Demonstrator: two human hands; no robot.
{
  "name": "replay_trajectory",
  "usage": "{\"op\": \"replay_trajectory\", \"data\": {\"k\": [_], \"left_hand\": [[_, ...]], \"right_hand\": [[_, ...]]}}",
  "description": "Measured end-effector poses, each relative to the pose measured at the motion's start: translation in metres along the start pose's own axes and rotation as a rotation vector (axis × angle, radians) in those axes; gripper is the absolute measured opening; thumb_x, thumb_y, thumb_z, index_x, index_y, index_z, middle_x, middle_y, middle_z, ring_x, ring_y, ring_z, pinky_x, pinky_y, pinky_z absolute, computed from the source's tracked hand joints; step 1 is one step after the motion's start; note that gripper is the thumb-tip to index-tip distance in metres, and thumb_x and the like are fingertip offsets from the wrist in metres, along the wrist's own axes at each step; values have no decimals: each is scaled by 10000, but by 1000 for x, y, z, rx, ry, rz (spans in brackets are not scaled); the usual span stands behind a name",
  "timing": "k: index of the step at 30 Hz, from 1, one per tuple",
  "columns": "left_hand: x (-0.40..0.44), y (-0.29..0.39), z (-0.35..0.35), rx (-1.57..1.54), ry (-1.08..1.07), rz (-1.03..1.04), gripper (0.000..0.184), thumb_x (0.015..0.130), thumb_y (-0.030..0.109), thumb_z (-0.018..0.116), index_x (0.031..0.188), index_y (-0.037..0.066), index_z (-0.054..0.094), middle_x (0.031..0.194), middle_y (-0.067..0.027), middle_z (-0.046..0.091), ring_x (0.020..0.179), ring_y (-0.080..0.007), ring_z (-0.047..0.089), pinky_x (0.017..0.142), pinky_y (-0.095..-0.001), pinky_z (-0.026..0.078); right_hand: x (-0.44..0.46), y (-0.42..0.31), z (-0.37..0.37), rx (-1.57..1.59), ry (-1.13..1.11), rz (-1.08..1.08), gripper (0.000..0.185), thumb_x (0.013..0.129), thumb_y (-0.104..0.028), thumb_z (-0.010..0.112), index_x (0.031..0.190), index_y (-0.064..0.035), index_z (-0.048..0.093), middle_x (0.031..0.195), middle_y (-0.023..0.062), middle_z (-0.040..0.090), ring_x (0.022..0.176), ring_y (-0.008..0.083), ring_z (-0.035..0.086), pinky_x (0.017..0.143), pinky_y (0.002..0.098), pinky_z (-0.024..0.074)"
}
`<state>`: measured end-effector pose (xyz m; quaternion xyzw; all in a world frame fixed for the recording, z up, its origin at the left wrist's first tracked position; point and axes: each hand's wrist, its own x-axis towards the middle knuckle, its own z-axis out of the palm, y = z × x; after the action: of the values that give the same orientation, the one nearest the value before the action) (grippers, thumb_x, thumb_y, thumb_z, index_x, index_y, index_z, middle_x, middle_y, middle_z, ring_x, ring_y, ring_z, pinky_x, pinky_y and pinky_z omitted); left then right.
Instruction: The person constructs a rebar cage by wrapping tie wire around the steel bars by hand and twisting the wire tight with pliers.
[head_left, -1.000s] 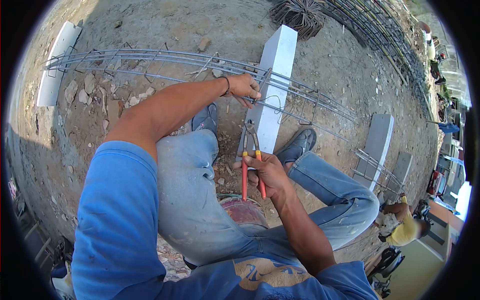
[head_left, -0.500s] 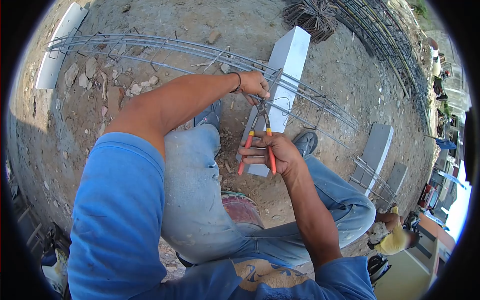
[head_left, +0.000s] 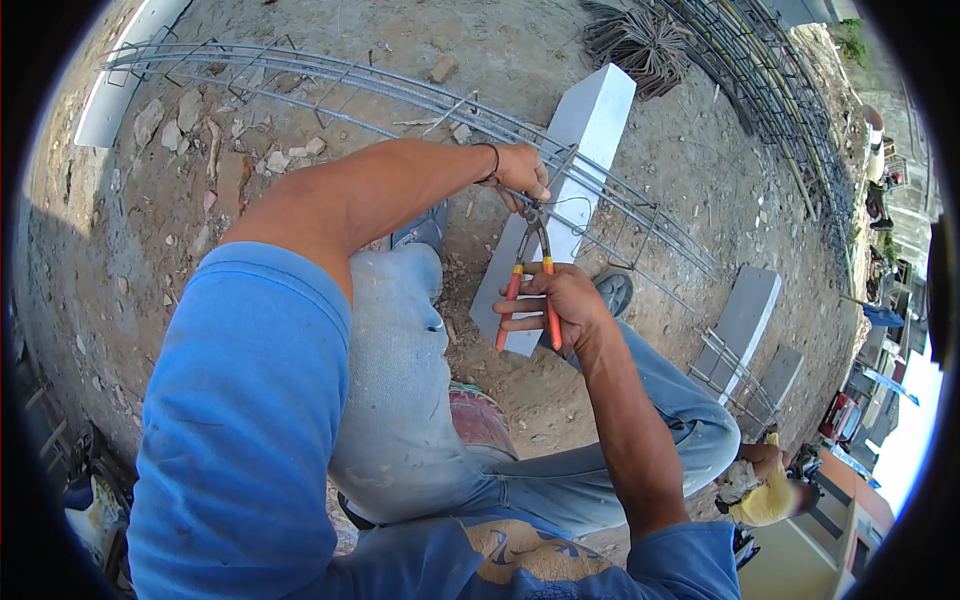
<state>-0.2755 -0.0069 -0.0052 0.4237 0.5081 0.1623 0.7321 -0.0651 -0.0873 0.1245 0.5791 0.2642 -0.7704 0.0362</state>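
My right hand grips a pair of pliers with red and yellow handles, its fingers threaded around and between the spread handles. The jaws point up at a long steel rebar cage. My left hand is at the same spot on the cage, fingers pinched just above the jaws. A thin tie wire loops out to the right from there; its end inside the fingers is hidden. Under the cage lies a long white block, tilted across the view.
A bundle of bent steel rods and more rebar cages lie at the upper right. Another pale block sits to the right. Broken stones dot the dirt at left. A person in yellow is at lower right.
The view has shifted slightly. Both hands stay at the same place on the cage, and the pliers' handles look a little closer together.
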Motion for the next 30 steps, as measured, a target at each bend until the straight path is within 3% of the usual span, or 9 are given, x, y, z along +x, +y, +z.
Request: {"op": "replay_trajectory", "data": {"k": [7,15,18,20,21,25,28,29,30], "left_hand": [[-1,0,0,0,-3,5,254,994,199,720,1103,-28,692,1052,-140,736,882,-253,781,762,-372,686],[-7,3,6,24,60,42,189,975,155,710,1011,-30,717,1044,-152,741,854,-256,785,740,-376,684],[-8,4,6,14,55,49,180,973,149,708,1002,-28,718,1023,-153,745,846,-258,789,735,-375,684],[-6,3,5,2,51,47,178,974,153,708,1004,-23,718,1011,-151,748,845,-260,791,732,-371,684],[-6,3,4,-1,51,51,180,977,155,706,1007,-22,717,1010,-150,750,845,-261,792,731,-365,684],[1,-2,4,-2,22,33,190,988,158,694,1031,-27,707,1026,-153,749,850,-267,795,733,-356,687],[-3,2,5,17,25,39,188,989,147,688,1046,-32,694,1038,-162,750,868,-273,796,739,-364,691],[-2,3,4,14,27,44,188,989,147,688,1046,-32,694,1038,-162,750,868,-273,796,739,-364,691],[-2,3,3,8,18,37,186,990,149,685,1035,-31,693,1036,-160,747,868,-275,796,735,-364,691]], "right_hand": [[3,4,3,-133,116,-9,195,981,-56,558,1103,92,593,928,168,655,661,194,638,558,428,672],[22,44,11,-168,227,-132,284,1064,-303,618,1003,-25,623,789,85,646,688,226,628,667,436,579],[24,45,5,461,-261,-12,323,1050,-353,652,978,-41,606,775,51,621,698,194,620,646,391,587],[35,63,4,1269,-888,26,337,1030,-375,680,980,-54,594,755,10,585,670,158,604,611,333,590],[43,69,0,1265,-891,27,337,1030,-375,680,980,-54,594,755,10,585,670,158,604,611,333,590],[37,73,-17,860,-597,-53,318,977,-317,742,1025,-39,594,765,4,596,629,141,608,530,298,569],[2,40,-9,-400,263,-328,302,937,-253,690,1008,34,626,782,143,705,585,228,686,530,362,566],[0,40,-13,-406,264,-329,302,937,-253,690,1008,34,626,782,143,705,585,228,686,530,362,566],[-1,42,-20,-869,436,-497,309,956,-254,659,970,53,636,755,182,698,608,257,706,525,390,565]]}}
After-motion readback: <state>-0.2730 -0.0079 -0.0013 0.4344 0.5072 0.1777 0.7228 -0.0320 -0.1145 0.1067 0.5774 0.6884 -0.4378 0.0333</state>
